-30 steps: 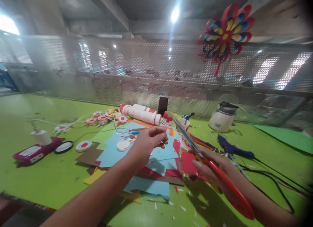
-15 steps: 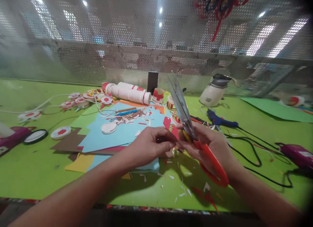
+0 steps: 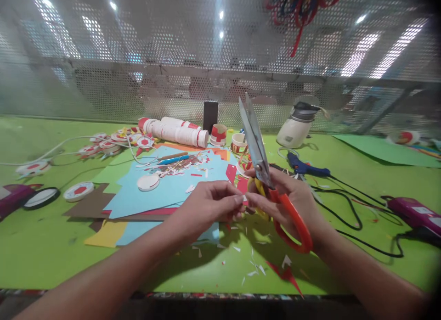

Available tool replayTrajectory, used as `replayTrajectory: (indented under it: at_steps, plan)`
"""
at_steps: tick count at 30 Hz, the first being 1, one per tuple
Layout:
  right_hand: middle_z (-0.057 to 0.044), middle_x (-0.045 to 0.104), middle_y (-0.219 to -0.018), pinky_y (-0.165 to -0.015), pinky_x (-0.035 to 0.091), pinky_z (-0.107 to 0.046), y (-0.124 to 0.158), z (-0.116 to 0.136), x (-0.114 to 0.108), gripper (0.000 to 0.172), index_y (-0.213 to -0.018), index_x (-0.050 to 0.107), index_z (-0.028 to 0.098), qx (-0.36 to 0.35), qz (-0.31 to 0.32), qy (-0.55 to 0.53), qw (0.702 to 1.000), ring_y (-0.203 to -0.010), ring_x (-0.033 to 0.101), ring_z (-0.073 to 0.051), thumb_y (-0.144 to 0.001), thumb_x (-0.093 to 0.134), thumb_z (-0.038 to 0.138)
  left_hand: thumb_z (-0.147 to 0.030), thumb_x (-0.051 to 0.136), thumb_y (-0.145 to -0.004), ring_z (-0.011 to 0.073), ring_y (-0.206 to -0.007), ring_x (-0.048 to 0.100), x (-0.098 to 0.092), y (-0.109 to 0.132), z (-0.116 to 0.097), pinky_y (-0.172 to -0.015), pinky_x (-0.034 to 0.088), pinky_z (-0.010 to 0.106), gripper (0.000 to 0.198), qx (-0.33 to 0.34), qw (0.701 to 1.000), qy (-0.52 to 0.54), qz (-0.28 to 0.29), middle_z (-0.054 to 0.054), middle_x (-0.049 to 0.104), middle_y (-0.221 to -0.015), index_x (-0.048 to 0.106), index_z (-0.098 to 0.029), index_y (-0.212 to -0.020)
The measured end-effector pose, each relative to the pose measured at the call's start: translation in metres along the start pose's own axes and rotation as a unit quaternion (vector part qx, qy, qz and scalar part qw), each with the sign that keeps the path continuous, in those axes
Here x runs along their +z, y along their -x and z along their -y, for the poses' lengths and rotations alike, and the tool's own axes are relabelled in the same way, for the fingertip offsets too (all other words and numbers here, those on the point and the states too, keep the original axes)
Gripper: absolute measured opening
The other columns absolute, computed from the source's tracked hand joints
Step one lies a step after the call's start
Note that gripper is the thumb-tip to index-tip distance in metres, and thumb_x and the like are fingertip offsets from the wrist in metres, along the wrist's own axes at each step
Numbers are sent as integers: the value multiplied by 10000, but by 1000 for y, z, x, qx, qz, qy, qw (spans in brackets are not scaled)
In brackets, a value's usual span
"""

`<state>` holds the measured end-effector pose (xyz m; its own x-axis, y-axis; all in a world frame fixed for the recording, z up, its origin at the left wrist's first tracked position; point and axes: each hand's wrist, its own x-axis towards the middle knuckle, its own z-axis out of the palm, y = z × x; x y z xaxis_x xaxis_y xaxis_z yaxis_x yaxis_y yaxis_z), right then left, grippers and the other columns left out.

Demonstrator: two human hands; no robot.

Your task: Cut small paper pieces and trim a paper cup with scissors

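My right hand [image 3: 289, 198] holds a pair of scissors [image 3: 257, 143] with orange-red handles. The blades point up, slightly parted at the tips. A yellow piece [image 3: 258, 196] shows beside the right fingers; what it is I cannot tell. My left hand [image 3: 215, 200] is closed in a pinch, its fingertips close to those of the right hand. A tiny pale bit shows between the two hands, too small to name. Beneath and behind them lie sheets of light blue paper [image 3: 131, 193] and red paper scraps [image 3: 231, 173].
White paper-cup stacks [image 3: 179, 132] lie at the back beside a dark upright phone-like slab [image 3: 210, 117]. A pale jug [image 3: 294, 129], a blue glue gun [image 3: 306, 166] and a purple tool [image 3: 413, 212] stand or lie to the right, with black cords. Paper clippings [image 3: 253, 267] litter the front.
The view has shifted slightly, so the table's contents sit further left. The fingertips of both hands have come closer together. The scissors remain in my right hand.
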<state>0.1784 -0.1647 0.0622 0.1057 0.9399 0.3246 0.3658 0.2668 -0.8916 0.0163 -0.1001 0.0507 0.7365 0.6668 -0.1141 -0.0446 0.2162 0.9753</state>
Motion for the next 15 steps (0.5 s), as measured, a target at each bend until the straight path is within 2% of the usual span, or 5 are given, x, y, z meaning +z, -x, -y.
replayTrajectory:
  at_steps: [6, 9, 11, 13, 15]
  plan:
    - [40, 577, -695, -544, 506, -222, -1, -3, 3, 281, -1004, 584, 199, 2, -7, -7, 1000, -591, 567, -107, -732, 655, 181, -333, 688, -697, 111, -573, 535, 0, -1, 2, -581, 425, 252, 190, -2, 1000, -15, -15, 17, 603, -638, 620, -156, -695]
    - [-6, 619, -804, -583, 520, -244, 0, 0, 0, 230, -1006, 584, 202, -2, -21, 13, 1000, -651, 597, -134, -790, 625, 268, -317, 669, -723, 93, -560, 496, -4, 0, -5, -572, 396, 233, 168, 66, 994, -20, -79, 4, 594, -628, 626, -157, -692]
    - [-10, 620, -769, -578, 517, -243, 2, 2, -1, 190, -987, 593, 212, 1, -16, 49, 999, -641, 603, -143, -845, 566, 335, -304, 647, -746, 100, -602, 495, -9, 0, -10, -593, 394, 234, 154, 132, 982, -11, -133, 11, 602, -657, 634, -157, -702]
    - [4, 595, -694, -572, 499, -241, 7, 1, 0, 269, -1034, 588, 236, -31, 32, 79, 996, -598, 589, -144, -894, 464, 429, -305, 638, -757, 107, -636, 498, -16, 0, -15, -616, 399, 240, 154, 179, 966, 12, -184, 13, 599, -681, 638, -158, -709]
    - [2, 602, -679, -545, 484, -231, 12, -3, 4, 326, -1026, 595, 254, -74, 34, 108, 991, -582, 589, -149, -898, 413, 491, -315, 640, -756, 103, -626, 485, -22, 0, -19, -619, 396, 240, 157, 208, 952, 30, -221, 5, 588, -669, 646, -162, -725]
